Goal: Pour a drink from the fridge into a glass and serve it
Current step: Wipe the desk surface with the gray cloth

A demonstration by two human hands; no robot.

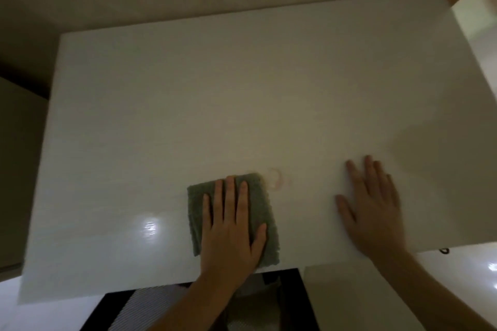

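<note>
Both hands are flat on the white table (188,102), fingers spread. Left hand (231,226) is pressed palm-down on a folded grey-green cloth (196,212), gripping nothing. Right hand (373,209) lies open on bare tabletop, well apart from the cloth and a bit blurry. Faint pinkish ring stain (278,179) sits just beside the cloth's far corner. No glass or drink visible; lighting's dim.

Grey-green cloth (233,219), white tabletop (188,102), faint pink ring stain (278,179), striped fabric (145,306) below.
</note>
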